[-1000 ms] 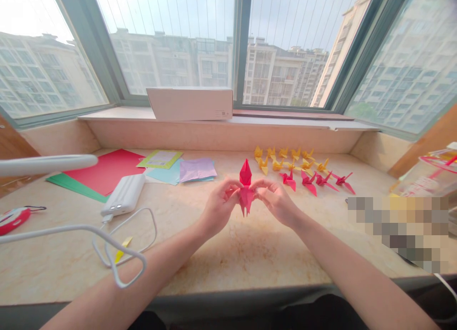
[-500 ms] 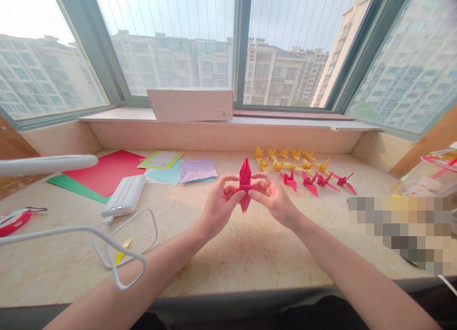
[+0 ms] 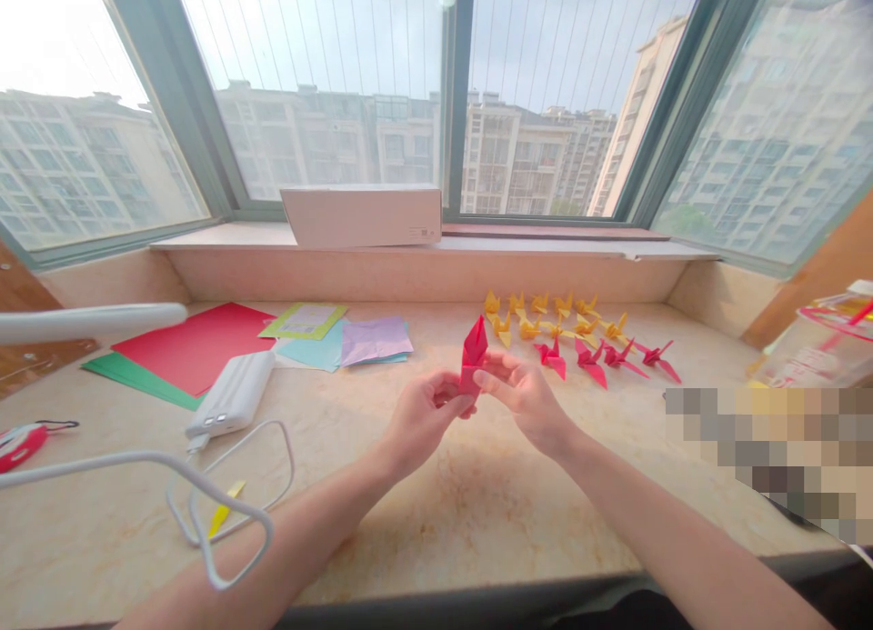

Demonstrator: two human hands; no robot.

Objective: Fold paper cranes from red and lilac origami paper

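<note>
Grip, head view: pinching, both sides. Red folded paper (image 3: 473, 357) is held near its lower end by the left hand (image 3: 423, 421) and along its right edge by the right hand (image 3: 528, 398), thumb in front. Location: between the hands, over the tabletop (image 3: 436, 521), closed point upward, tilted slightly right; nearest red folded bird (image 3: 554, 359) apart, to the right. Lower end: not shown; whether folded up or merely covered by fingers cannot be told.

Handling, as judged: layers to be kept aligned, edges matched before pressure is applied, crease run firmly under one thumb, slender tips left unsqueezed.

Change, against half a second earlier: lower tips no longer seen below the fingers; paper tipped from near upright; left hand lowered relative to right.
</note>
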